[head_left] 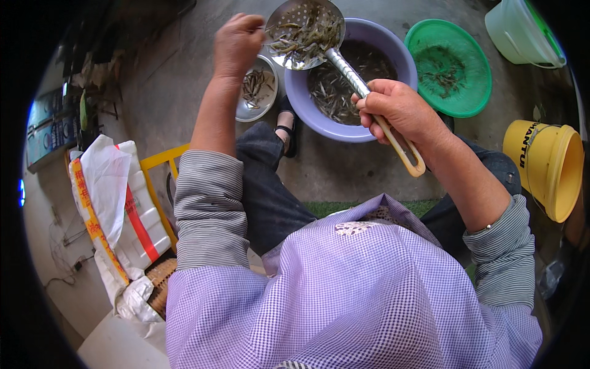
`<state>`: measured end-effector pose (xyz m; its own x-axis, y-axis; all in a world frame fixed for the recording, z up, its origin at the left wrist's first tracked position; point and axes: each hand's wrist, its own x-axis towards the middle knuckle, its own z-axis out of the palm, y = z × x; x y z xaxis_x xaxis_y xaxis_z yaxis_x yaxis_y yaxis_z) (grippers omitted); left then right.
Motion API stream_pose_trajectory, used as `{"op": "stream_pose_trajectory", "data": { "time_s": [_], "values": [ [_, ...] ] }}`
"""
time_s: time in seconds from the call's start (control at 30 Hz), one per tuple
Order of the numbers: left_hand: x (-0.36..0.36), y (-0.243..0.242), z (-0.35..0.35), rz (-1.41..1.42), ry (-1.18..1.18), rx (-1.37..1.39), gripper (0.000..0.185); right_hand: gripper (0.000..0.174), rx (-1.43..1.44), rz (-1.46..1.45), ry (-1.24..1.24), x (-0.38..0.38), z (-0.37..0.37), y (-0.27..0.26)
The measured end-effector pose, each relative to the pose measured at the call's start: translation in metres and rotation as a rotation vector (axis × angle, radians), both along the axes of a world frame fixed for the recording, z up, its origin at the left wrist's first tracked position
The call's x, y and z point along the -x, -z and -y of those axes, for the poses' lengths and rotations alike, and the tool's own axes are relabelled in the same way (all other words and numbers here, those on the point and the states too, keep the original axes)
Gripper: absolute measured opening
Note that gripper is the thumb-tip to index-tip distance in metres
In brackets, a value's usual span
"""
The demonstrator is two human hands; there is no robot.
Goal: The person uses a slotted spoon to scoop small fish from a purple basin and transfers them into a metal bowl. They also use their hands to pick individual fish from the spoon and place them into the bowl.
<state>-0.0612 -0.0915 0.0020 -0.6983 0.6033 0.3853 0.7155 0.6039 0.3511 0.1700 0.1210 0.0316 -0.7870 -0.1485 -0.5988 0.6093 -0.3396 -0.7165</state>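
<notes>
My right hand (401,108) grips the long handle of a metal skimmer (345,69). Its perforated bowl carries a heap of small fish (306,34), tilted over the left rim of a purple plastic basin (295,108). More small fish (332,92) lie in dark water in that basin. My left hand (239,44), slightly blurred, is curled beside the skimmer's left edge; whether anything sits between its fingers is hidden. Below that hand stands a metal bowl (269,104) with a few small fish (256,85) in it.
A green plastic colander (477,87) holding small fish stands right of the basin. Farther right are a white bucket (518,39) and a yellow bucket (530,157) lying tilted. A white foam box (150,210) and a yellow metal frame (159,159) stand at my left.
</notes>
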Motion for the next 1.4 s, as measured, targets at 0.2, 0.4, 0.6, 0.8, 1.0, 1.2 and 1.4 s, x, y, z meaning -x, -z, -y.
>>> {"op": "stream_pose_trajectory", "data": {
  "time_s": [0.2,0.4,0.6,0.8,1.0,1.2,1.4],
  "values": [
    [-0.029,0.003,-0.036,-0.017,-0.078,0.295,0.021,0.013,-0.021,-0.009,-0.048,0.001,0.003,0.000],
    [-0.030,0.003,-0.042,0.003,-0.135,0.406,0.015,0.012,-0.017,-0.033,-0.063,-0.002,0.005,0.000],
    [-0.031,-0.002,-0.050,0.049,-0.182,0.499,0.017,0.011,-0.032,-0.024,-0.060,-0.003,0.004,-0.001],
    [-0.027,-0.015,-0.046,0.070,-0.208,0.302,0.017,0.011,-0.026,-0.031,-0.050,-0.001,-0.001,-0.003],
    [0.003,-0.026,-0.009,0.208,-0.263,0.004,0.017,0.012,-0.009,-0.007,-0.016,-0.001,-0.003,0.000],
    [0.022,-0.009,0.040,0.086,-0.469,0.216,0.020,0.013,-0.019,-0.008,0.007,-0.001,-0.003,0.001],
    [0.008,0.002,0.015,0.155,-0.098,0.025,0.018,0.014,-0.020,-0.013,-0.004,0.000,-0.001,0.002]
  ]
}}
